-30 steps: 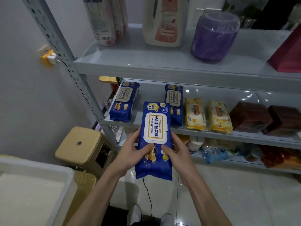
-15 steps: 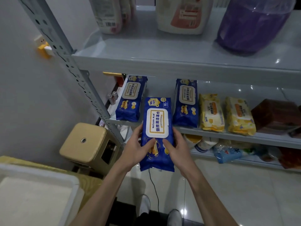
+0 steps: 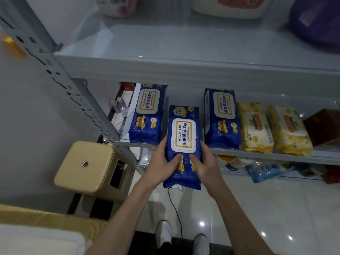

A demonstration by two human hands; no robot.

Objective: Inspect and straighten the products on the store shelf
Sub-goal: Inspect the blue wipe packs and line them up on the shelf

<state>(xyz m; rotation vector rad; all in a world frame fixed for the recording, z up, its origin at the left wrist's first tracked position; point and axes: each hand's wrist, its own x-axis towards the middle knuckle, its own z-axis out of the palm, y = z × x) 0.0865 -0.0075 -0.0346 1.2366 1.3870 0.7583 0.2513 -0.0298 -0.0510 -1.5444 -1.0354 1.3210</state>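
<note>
I hold a blue pack of wet wipes (image 3: pixel 184 133) with a white lid label, lengthwise in front of the middle shelf (image 3: pixel 257 153). My left hand (image 3: pixel 161 162) grips its left edge and my right hand (image 3: pixel 204 162) grips its right edge, thumbs on its face. Its far end sits at the gap between two like blue packs, one on the left (image 3: pixel 147 115) and one on the right (image 3: pixel 221 118), both lying on the shelf. Two yellow wipe packs (image 3: pixel 255 127) (image 3: pixel 288 129) lie further right.
A grey upper shelf (image 3: pixel 184 52) overhangs, carrying bottles and a purple tub (image 3: pixel 316 21). A slanted perforated post (image 3: pixel 73 92) stands at the left. A tan stool (image 3: pixel 88 166) sits below it. A brown box (image 3: pixel 325 126) lies at the far right; bags fill the lower shelf.
Both hands have carried the blue pack forward and down toward the gap on the middle shelf. My view has moved closer to the shelf.
</note>
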